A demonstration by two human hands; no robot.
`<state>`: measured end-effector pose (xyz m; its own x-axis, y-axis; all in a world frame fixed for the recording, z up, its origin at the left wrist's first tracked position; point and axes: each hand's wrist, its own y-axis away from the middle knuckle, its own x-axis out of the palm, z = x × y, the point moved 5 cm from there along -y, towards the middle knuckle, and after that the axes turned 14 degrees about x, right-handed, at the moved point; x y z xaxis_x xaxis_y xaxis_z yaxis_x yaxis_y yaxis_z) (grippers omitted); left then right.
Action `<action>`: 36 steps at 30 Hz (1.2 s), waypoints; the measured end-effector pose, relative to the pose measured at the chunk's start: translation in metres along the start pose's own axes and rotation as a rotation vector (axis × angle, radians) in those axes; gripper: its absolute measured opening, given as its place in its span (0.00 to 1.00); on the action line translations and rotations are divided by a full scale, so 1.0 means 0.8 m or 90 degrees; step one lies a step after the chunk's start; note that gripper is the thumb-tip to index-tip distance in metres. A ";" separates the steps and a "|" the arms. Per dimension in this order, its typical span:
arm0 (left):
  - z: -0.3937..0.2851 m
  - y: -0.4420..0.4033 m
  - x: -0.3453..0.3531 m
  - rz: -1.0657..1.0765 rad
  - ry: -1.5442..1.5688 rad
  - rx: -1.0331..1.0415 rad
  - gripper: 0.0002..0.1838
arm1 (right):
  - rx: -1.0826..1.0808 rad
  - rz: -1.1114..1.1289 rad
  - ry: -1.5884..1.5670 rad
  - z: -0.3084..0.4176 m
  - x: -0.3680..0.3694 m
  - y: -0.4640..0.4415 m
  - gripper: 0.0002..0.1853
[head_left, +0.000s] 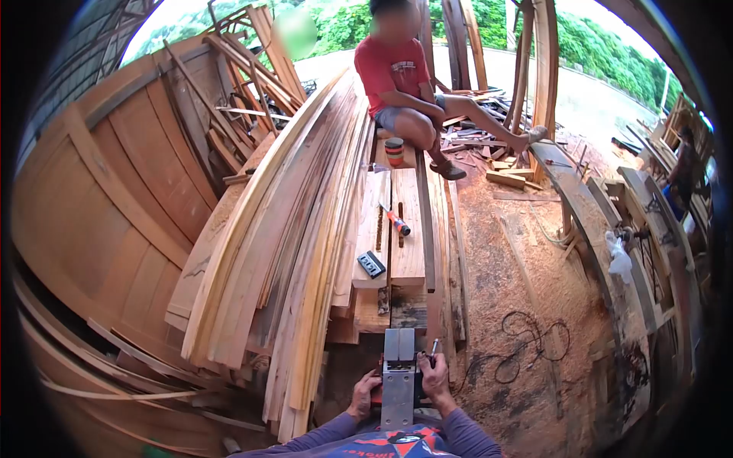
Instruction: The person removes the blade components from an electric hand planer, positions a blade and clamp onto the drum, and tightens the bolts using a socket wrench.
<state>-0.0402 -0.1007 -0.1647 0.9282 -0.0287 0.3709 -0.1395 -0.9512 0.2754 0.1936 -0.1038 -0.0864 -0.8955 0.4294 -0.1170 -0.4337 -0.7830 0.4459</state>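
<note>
Nearest the camera: printed shirt front, at the lower edge.

By size, descending. Large wooden panels lean along the left. Stack of long boards runs away from the wearer through the centre-left. Sawdust-strewn floor to the right; bench beyond it. Co-worker in red top sits at the far end of the boards, one leg stretched out to the right. Another person, small and indistinct, at far right.

Two pale slotted boards lie side by side ahead of the wearer. Dark cable loops on the floor.

Grey metal device, bottom centre: just short of the slotted boards, between both hands. Left hand: fingers bent against its left side, near a red part; cannot tell whether they grip. Right hand: beside its right side, fingers closed about a short metal rod.

Striped can stands beyond the slotted boards. On them: orange-and-black-handled tool, then dark block, nearer the wearer.
</note>
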 end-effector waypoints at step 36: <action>-0.053 -0.028 0.046 0.056 -0.144 0.062 0.43 | 0.039 -0.019 0.086 0.008 -0.023 -0.002 0.32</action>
<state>-0.0179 -0.0674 -0.1194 0.9692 -0.1696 0.1785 -0.1987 -0.9669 0.1601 0.2116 -0.1079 -0.0790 -0.8892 0.3845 -0.2480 -0.4576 -0.7398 0.4932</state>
